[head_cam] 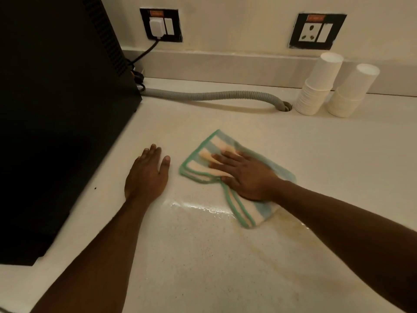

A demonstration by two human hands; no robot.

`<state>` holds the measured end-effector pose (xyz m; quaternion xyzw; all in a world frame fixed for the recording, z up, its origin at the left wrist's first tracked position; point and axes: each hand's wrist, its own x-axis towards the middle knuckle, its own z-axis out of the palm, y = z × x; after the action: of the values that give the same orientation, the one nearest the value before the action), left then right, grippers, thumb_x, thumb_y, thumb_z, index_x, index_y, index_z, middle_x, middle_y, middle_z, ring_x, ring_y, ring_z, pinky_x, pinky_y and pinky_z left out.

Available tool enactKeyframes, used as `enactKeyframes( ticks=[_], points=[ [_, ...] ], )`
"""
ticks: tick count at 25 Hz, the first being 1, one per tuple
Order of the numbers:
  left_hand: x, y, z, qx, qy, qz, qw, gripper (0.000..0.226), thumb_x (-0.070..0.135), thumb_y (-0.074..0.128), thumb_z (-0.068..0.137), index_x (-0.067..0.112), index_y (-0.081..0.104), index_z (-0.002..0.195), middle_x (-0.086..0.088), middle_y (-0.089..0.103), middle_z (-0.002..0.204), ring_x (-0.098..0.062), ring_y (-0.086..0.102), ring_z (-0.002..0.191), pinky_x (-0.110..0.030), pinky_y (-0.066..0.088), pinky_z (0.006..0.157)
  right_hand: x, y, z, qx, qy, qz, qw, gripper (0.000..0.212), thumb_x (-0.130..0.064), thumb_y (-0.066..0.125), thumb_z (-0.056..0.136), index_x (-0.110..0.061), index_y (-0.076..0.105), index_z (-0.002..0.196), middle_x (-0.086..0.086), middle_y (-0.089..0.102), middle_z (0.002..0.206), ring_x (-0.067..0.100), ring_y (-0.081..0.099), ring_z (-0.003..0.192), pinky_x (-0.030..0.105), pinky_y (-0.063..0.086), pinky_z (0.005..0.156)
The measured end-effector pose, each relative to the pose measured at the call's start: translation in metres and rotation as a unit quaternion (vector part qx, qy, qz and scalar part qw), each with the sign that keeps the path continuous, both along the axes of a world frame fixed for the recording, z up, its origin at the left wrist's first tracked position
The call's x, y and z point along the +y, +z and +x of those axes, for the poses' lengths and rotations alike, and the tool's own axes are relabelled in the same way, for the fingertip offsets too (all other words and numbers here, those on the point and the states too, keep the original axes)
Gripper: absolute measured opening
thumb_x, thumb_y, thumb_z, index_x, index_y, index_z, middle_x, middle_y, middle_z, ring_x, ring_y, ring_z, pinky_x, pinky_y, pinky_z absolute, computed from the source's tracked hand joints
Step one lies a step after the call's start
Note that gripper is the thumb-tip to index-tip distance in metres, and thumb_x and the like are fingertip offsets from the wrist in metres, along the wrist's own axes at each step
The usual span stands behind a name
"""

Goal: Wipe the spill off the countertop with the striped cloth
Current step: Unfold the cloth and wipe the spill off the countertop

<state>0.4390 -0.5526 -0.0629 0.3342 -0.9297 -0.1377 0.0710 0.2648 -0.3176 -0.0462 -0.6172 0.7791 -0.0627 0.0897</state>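
The striped cloth (204,154), white and pale blue with a green border, lies folded on the pale countertop (203,263). My right hand (244,173) presses flat on top of it, fingers spread and pointing left. A thin wet streak of spill (200,207) glistens just in front of the cloth, and a faint brownish smear (291,224) shows by the cloth's near corner. My left hand (147,171) rests palm down on the bare counter to the left of the cloth, not touching it.
A large black appliance (56,98) fills the left side. A grey corrugated hose (203,96) runs along the back into a hole in the counter. Two stacks of white paper cups (316,86) stand at the back right. Wall sockets (161,24) sit above.
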Motion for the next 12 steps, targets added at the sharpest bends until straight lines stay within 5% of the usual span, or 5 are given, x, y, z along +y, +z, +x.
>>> enactKeyframes(
  ticks=[7,12],
  points=[
    [0.002,0.001,0.0,0.007,0.003,0.001,1.0,0.059,0.045,0.017,0.101,0.016,0.026,0.151,-0.001,0.022,0.161,-0.018,0.016,0.149,-0.035,0.012,0.12,-0.016,0.003,-0.061,0.015,-0.192,0.011,0.981,0.051,-0.043,0.017,0.103,-0.033,0.014,0.152,-0.006,0.009,0.163,0.017,0.007,0.15,0.045,0.009,0.12],
    [0.001,0.0,-0.001,0.01,-0.005,-0.014,1.0,0.058,0.044,0.02,0.102,0.014,0.028,0.15,-0.004,0.025,0.16,-0.02,0.019,0.148,-0.036,0.014,0.12,-0.038,-0.001,-0.008,0.02,-0.11,0.01,0.994,0.051,-0.045,0.018,0.102,-0.035,0.014,0.152,-0.006,0.011,0.163,0.017,0.01,0.149,0.044,0.01,0.12]
  ],
)
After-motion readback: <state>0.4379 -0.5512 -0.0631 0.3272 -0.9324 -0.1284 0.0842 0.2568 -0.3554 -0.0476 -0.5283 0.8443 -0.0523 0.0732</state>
